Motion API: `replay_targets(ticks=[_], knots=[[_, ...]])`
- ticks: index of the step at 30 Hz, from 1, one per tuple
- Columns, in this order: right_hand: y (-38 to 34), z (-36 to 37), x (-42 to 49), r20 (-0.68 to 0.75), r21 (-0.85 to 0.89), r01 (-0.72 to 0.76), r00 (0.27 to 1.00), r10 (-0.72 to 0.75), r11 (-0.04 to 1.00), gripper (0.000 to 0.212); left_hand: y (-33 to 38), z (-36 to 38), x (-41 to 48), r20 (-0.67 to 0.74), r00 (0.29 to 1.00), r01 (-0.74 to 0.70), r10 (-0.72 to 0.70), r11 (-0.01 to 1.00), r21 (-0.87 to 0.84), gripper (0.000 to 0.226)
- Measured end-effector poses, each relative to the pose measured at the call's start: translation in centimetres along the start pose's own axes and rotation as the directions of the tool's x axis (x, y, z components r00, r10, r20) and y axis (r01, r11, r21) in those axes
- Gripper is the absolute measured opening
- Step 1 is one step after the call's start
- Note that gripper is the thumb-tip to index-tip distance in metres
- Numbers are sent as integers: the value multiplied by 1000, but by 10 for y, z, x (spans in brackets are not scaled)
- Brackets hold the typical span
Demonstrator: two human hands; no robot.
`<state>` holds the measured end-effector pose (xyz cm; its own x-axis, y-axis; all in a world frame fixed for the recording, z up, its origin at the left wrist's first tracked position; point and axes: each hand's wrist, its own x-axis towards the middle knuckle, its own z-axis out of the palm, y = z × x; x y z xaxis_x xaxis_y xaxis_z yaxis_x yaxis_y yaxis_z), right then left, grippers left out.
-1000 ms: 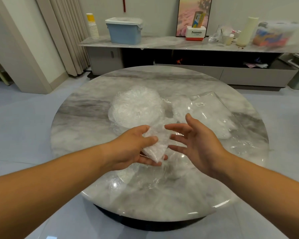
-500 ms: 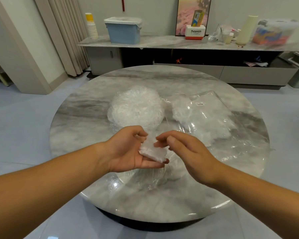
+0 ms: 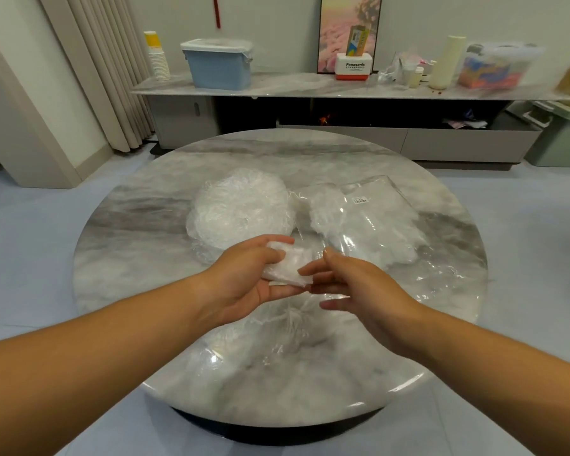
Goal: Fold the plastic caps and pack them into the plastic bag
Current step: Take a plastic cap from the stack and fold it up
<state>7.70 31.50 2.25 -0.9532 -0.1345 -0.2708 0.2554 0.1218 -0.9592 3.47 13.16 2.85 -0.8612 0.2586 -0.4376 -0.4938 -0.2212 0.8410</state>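
Note:
A folded clear plastic cap [image 3: 288, 266] lies in my left hand [image 3: 247, 281], whose thumb and fingers curl round it above the round marble table [image 3: 145, 258]. The fingertips of my right hand [image 3: 352, 284] touch the cap's right edge. Behind my hands, a stack of unfolded caps [image 3: 241, 209] sits on the table. To its right lies the clear plastic bag [image 3: 369, 218] with white folded caps inside and a small label. Another loose clear cap [image 3: 287, 324] lies flat on the table under my hands.
A long sideboard [image 3: 310, 87] runs along the far wall, bearing a blue lidded box [image 3: 218, 65], paper cups [image 3: 157, 57] and other items. Curtains hang at the back left. Grey floor surrounds the table.
My right hand was open and apart from the cap a second ago; it has closed in and its fingertips now touch the cap's right edge. My left hand still holds the cap.

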Motion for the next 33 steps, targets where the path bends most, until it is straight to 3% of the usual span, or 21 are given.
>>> replay_targets(ticks=[2,5,8,10,12,14,17,21,28,33], knots=[[-1,-7,-5,10,110,-39,999,38,993,45,-1,12,-1,21,999,-26,26,999,24,31],[-1,-20,-8,-82,162,20,997,-7,987,50,-5,30,0,64,996,-61,55,994,95,27],[-3,-45,-9,-228,142,70,973,-36,987,52,-14,46,4,126,987,-136,100,936,324,25],[-4,-65,-7,-330,115,95,943,-52,989,54,-18,53,4,182,970,-238,160,768,594,27],[-1,-88,-6,-408,59,90,911,-58,994,55,-26,59,5,291,940,-341,178,487,804,31],[8,-107,-5,-446,-59,64,891,-84,996,55,-37,64,11,387,914,-406,123,216,888,39],[22,-124,-6,-410,-247,70,896,-170,966,52,-53,65,23,455,888,-456,62,-10,890,43],[29,-129,-7,-342,-240,68,928,-150,968,53,-69,67,30,497,868,-486,19,-182,855,48],[44,-134,-11,-250,-327,-52,968,-33,944,73,-80,74,22,442,897,-393,20,-426,815,75],[49,-135,-13,-238,-422,-77,971,-29,903,77,-86,72,14,431,901,-357,61,-460,813,89]])
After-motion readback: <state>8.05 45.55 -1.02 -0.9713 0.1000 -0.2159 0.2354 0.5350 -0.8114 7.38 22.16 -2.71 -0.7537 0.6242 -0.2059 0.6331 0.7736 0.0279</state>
